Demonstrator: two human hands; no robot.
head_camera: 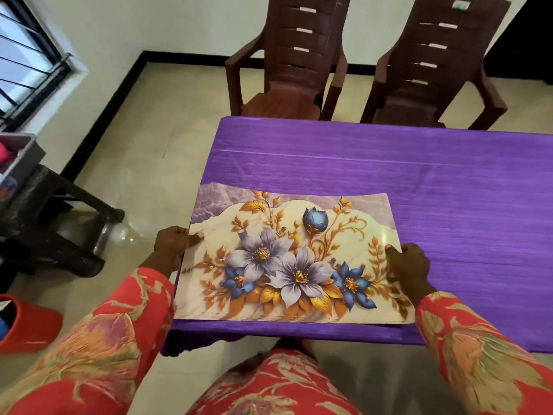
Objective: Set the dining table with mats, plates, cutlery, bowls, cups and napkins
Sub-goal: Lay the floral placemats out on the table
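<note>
A stack of floral placemats (294, 262) is held at the near left corner of the desk (389, 163), which is covered with a purple cloth. The stack lies over the near edge region, its left side reaching just past the desk's left edge. The left hand (173, 244) is pinched on the stack's left edge, thumb on top; the right hand (408, 265) is pinched on its right edge in the same way. Stepped sheet edges are visible along the near side, so several mats are judged to be gripped together. The mats appear thin, light and glossy, probably flexible and prone to sliding over one another. A hold at opposite short edges is judged sound for the stack; single mats are best peeled off at a corner. No plates, cutlery, bowls, cups or napkins are seen on the desk. Two brown plastic chairs (287, 61) stand at the far edge.
</note>
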